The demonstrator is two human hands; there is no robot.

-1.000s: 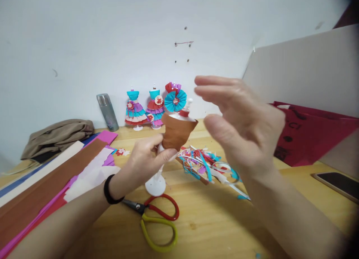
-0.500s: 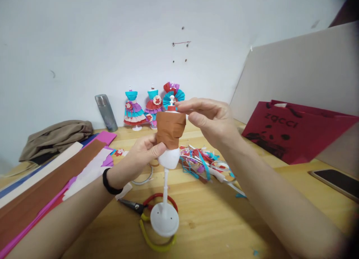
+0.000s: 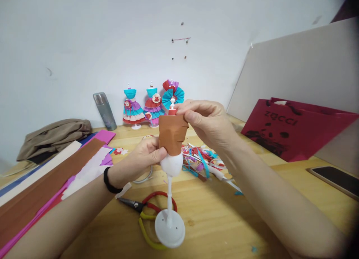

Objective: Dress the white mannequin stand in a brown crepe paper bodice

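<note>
A small white dress form (image 3: 171,165) on a round-footed stand is held up in front of me, its torso wrapped in brown crepe paper (image 3: 172,135). My left hand (image 3: 146,152) grips it from the left side, thumb across the lower edge of the wrap. At the upper right corner of the paper, my right hand (image 3: 209,119) pinches the top edge between thumb and fingers. A red band shows at the form's neck. Behind the stand's foot lie scissors (image 3: 137,206) with red and yellow handles.
Three decorated dress forms (image 3: 134,111) stand against the wall beside a flask (image 3: 105,111). Crepe paper sheets (image 3: 50,182) and a folded cloth (image 3: 56,139) lie left. Paper scraps (image 3: 202,163), a red bag (image 3: 294,132) and a phone (image 3: 335,179) are to the right.
My right hand has lowered from hovering beside the neck, and its fingers have closed at the paper's top edge. The dress form has moved slightly down and right with my left hand.
</note>
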